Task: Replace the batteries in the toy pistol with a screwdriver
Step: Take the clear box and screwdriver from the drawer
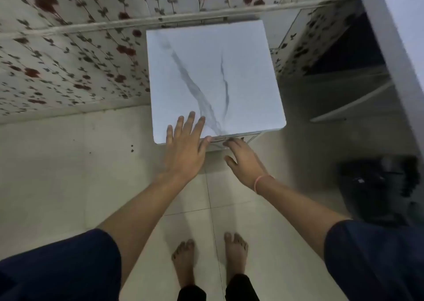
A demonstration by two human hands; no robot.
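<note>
At the near edge of the marble-top cabinet (206, 60), both hands work with no tool held. L hand (185, 144) lies flat on the top by the cabinet's near-left corner, fingers straight and spread, holding nothing. R hand (244, 157) sits just below the near edge, fingertips at the drawer front (249, 137). That area is blurred, so can't tell if they hook it or just touch. Toy pistol, screwdriver, batteries: none in view, prob. inside the cabinet. Key relation: drawer runs along the cabinet's near face, straight ahead of R hand, which is nearer than L. Likely step: R pulls drawer toward the body while L steadies the top. Task barely begun.
</note>
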